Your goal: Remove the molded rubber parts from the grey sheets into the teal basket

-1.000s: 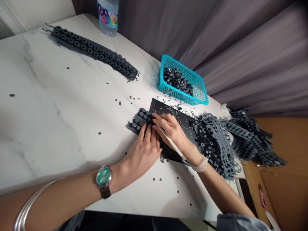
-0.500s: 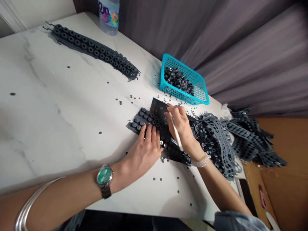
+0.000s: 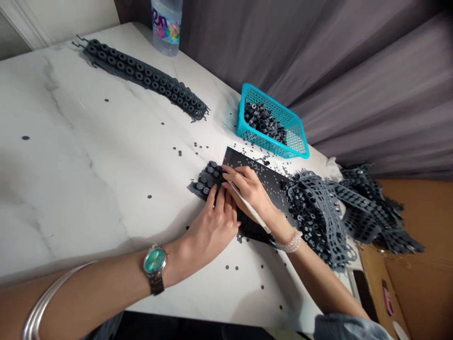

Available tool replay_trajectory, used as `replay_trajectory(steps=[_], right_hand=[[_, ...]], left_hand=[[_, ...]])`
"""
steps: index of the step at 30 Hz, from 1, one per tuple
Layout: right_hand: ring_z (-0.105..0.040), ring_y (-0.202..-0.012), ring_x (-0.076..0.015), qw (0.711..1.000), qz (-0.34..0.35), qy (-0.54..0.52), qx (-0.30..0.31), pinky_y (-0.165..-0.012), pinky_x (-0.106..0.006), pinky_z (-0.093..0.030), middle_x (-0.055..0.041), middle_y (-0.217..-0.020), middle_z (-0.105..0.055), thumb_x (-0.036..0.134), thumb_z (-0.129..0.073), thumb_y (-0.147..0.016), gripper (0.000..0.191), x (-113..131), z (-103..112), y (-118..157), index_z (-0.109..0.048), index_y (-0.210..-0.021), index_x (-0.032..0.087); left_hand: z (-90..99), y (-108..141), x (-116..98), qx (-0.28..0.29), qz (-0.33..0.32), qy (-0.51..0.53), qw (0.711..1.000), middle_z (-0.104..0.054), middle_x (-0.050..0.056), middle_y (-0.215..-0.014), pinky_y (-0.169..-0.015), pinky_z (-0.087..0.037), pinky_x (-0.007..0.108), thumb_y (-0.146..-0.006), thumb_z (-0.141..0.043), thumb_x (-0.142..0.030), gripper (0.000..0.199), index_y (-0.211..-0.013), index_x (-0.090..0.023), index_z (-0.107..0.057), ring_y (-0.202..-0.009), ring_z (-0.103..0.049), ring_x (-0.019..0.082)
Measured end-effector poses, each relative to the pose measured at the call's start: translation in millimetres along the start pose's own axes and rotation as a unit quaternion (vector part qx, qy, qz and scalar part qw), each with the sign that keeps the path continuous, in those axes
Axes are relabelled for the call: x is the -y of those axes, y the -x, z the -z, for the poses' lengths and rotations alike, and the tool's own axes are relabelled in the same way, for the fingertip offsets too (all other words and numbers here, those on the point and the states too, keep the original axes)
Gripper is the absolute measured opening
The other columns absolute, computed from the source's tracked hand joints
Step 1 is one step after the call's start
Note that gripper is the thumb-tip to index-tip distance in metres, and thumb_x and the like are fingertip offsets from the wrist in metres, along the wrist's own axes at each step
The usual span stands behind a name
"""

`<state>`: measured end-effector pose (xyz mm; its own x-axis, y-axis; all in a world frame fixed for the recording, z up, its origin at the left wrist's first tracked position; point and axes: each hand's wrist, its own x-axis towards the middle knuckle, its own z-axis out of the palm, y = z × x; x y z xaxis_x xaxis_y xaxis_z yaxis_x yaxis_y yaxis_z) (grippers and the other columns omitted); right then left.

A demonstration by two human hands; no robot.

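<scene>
My left hand [image 3: 208, 231] is closed over a short black rubber strip [image 3: 204, 182] with rows of round raised caps, its fingertips pressing on the strip. The strip lies on the left end of a flat black plate [image 3: 272, 182]. In my right hand [image 3: 249, 189] is a slim white pen-like tool [image 3: 251, 210], pinched between thumb and fingers. Its working end is hidden at the strip, close beside my left fingertips. Many small dark discs are scattered over the plate. Under both hands the rest of the strip is hidden.
Beyond the plate stands a turquoise basket [image 3: 272, 146] of small black rubber pieces. A longer studded strip [image 3: 145, 78] and a water bottle [image 3: 167, 30] are farther left. Perforated rubber sheets [image 3: 323, 208] and loose black pieces heap at the right, near a cardboard box [image 3: 421, 226].
My right hand has moved left with the white tool, right up to my left fingertips. More of the black plate's surface shows on the right. My left hand stays nearly in place.
</scene>
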<state>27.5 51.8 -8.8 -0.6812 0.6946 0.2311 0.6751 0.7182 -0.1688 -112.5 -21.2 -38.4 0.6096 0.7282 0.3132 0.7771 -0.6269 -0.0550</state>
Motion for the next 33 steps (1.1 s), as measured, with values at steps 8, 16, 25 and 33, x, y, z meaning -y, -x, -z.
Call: replay_trajectory(steps=[8, 16, 25, 33], right_hand=[[-0.054, -0.104, -0.0257, 0.999, 0.037, 0.023, 0.028, -0.083, -0.044, -0.050, -0.0152, -0.128, -0.063, 0.021, -0.041, -0.100, 0.025, -1.5, 2.8, 0.9, -0.059, -0.116, 0.015], [-0.054, -0.105, -0.0264, 0.998, 0.043, 0.031, 0.035, -0.084, -0.044, -0.051, -0.0156, -0.124, -0.064, 0.021, -0.041, -0.100, 0.023, -2.1, 3.5, -1.3, -0.058, -0.116, 0.015], [-0.053, -0.101, -0.0266, 0.998, 0.033, 0.049, 0.033, -0.083, -0.043, -0.053, -0.0164, -0.113, -0.064, 0.017, -0.037, -0.100, 0.021, -10.8, -4.9, -12.4, -0.057, -0.105, 0.017], [-0.054, -0.105, -0.0251, 0.996, -0.066, -0.015, -0.056, -0.088, -0.045, -0.055, -0.0132, -0.120, -0.064, 0.022, -0.047, -0.098, 0.022, -18.3, 2.5, 6.5, -0.055, -0.118, 0.019]], left_hand=[[3.0, -0.1, 0.6, 0.009, -0.012, -0.006, 1.000, -0.067, 0.028, -0.119, -0.106, -0.037, 0.056, -0.092, -0.048, -0.028, 0.045, -0.122, 0.003, -0.062, -0.117, -0.060, 0.040], [6.4, -0.8, 1.4, 0.014, -0.015, -0.012, 1.000, -0.067, 0.027, -0.118, -0.106, -0.040, 0.055, -0.093, -0.045, -0.026, 0.044, -0.122, 0.002, -0.063, -0.117, -0.060, 0.040], [5.1, -1.1, 0.9, 0.009, -0.010, -0.028, 1.000, -0.066, 0.027, -0.120, -0.106, -0.041, 0.053, -0.092, -0.047, -0.024, 0.045, -0.124, 0.004, -0.061, -0.119, -0.059, 0.038], [3.1, -2.0, -1.0, 0.019, 0.011, -0.005, 1.000, -0.065, 0.024, -0.126, -0.108, -0.039, 0.053, -0.097, -0.042, -0.033, 0.050, -0.128, 0.003, -0.058, -0.122, -0.058, 0.037]])
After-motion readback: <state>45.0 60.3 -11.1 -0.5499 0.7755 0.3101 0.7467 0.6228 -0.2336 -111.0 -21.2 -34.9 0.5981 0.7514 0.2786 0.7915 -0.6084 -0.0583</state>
